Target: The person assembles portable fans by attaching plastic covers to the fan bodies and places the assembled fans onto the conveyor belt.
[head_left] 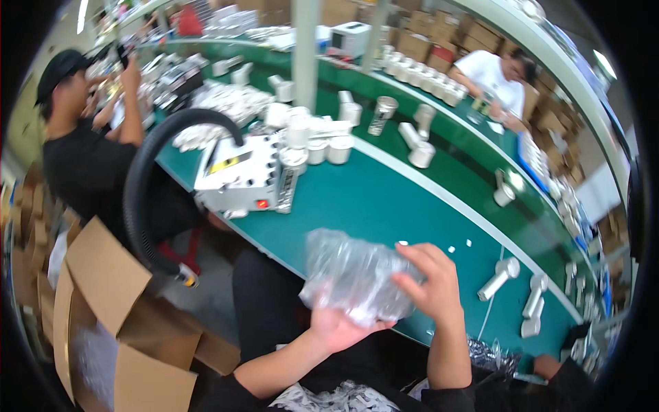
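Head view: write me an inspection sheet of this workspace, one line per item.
Surface: green bench top, with a few small white bits beyond the right hand.
Job's things: clear plastic bundle, crumpled, contents unclear.
Clutter: white machine, white cylindrical parts, a pile of white pieces.
Hands: left hand supports the bundle from below; right hand at its right side, fingers partly bent.
Cables: no cable made out; black ribbed hose arches beside the machine.
Surroundings: open cardboard box lower left; co-worker in black left; co-worker in white across.
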The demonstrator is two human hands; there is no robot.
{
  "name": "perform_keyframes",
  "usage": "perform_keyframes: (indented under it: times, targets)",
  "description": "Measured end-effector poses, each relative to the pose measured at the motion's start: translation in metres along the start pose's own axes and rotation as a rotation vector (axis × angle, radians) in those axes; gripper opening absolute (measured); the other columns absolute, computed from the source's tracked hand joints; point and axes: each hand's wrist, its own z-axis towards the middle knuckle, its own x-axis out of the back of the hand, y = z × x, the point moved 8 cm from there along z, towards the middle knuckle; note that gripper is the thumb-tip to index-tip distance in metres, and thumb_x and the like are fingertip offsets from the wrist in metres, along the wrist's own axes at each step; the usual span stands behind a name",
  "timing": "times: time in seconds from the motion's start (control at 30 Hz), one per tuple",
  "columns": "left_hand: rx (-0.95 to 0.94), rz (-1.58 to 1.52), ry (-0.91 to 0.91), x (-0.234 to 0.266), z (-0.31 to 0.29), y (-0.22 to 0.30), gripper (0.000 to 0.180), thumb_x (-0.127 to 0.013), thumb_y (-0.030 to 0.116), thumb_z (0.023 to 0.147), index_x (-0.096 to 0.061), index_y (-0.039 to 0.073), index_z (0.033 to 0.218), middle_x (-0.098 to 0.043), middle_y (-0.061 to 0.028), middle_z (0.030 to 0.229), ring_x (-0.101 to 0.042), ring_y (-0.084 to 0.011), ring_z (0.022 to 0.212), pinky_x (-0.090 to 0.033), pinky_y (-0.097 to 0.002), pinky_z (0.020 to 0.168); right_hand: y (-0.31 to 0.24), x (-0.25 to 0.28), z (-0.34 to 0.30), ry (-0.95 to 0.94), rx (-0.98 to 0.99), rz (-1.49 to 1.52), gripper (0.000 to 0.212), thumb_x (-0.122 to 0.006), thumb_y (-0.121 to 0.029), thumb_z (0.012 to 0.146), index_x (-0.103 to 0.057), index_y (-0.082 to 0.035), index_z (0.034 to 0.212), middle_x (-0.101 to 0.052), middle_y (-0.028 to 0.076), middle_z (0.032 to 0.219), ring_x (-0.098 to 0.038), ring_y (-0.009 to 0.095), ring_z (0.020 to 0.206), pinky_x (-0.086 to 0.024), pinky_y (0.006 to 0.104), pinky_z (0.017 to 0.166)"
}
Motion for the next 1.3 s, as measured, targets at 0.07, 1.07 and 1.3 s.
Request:
perform_keyframes:
  times: [0.07, 1.07, 1.3]
  targets:
    - [0.143, 0.13, 0.23, 0.027, 0.035, -0.022, 0.097, -0.038, 0.081, 0.082, -0.029, 0.014, 0.152, -0.032, -0.0151, 0.156, -0.031, -0.045, 0.141, -0.026, -0.0657, 0.111, 0.072, 0.009, -0.022, -0.029, -0.332, 0.086, 0.034, -0.074, -0.027, 0.081, -0.072, -0.003, 0.104, -0.068, 0.017, 0.091, -0.066, 0.033, 0.085, -0.052, 0.0387, 0.075]
    - [0.432, 2.843, -0.475, 0.003, 0.188, 0.03, 0.039, -0.05, 0.043, 0.098, -0.068, 0.009, 0.097, -0.067, -0.0135, 0.09, -0.064, -0.0347, 0.089, -0.05, -0.0472, 0.077, 0.171, -0.035, -0.023, -0.365, -0.489, -0.002, 0.037, -0.055, -0.036, 0.095, -0.067, -0.005, 0.079, -0.066, 0.02, 0.074, -0.063, 0.04, 0.073, -0.051, 0.05, 0.068]
    - [0.028, 2.864, -0.508, -0.06, 0.183, 0.021, 0.036, -0.053, 0.039, 0.097, -0.064, 0.008, 0.081, -0.066, -0.0112, 0.073, -0.065, -0.0346, 0.073, -0.05, -0.0475, 0.064, 0.118, 0.018, 0.007, -0.086, -0.206, -0.243, 0.033, -0.063, -0.031, 0.09, -0.061, -0.005, 0.071, -0.064, 0.014, 0.07, -0.062, 0.036, 0.065, -0.049, 0.0473, 0.059]
